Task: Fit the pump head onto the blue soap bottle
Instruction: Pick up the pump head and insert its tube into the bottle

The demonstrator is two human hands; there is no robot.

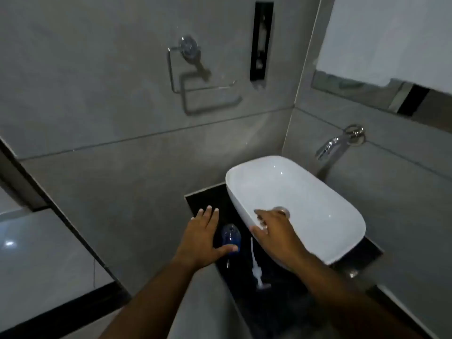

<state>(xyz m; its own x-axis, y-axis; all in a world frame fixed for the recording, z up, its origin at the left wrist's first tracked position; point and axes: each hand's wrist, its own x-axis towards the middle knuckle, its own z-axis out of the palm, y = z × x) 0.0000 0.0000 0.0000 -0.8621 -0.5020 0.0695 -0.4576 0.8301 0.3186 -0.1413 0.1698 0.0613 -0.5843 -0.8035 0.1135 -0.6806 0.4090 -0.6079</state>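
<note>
The blue soap bottle point(230, 237) stands on the black counter point(276, 304), left of the white basin. My left hand point(204, 237) hovers spread just left of the bottle, its thumb across the bottle's lower part, fingers apart and holding nothing. The white pump head point(257, 270) lies flat on the counter in front of the bottle, its long tube pointing toward the basin. My right hand point(274, 228) floats open above the basin's near left rim, to the right of the bottle, with nothing in it.
A white oval basin point(318, 192) fills the counter's right side, with a chrome wall tap point(330, 145) above it. A chrome towel ring point(195, 69) and a dark wall slot point(261, 40) hang on the grey tiled wall. A mirror edge point(367, 89) is at the upper right.
</note>
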